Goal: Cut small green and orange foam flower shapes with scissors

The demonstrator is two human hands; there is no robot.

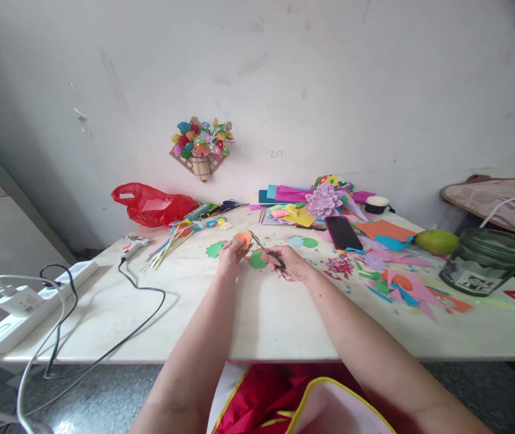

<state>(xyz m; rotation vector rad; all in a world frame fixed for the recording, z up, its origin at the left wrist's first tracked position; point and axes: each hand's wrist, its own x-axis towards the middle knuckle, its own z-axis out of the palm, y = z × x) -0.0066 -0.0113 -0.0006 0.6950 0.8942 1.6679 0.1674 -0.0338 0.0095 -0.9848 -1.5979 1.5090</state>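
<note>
Near the middle of the white table, my left hand pinches an orange paper piece, with a green edge showing behind it. My right hand is closed around the handles of dark-handled scissors. The blades point up and left, close to the orange paper's right side; whether they touch it is too small to tell. A green paper round lies between my hands. Left of my left hand is a scalloped green piece. Light blue and green cut shapes lie beyond my right hand.
Coloured scraps, a phone, a green fruit and a glass jar are on the right. A red bag, glue gun, cables and power strip stand left. Paper sheets and a purple flower lie behind.
</note>
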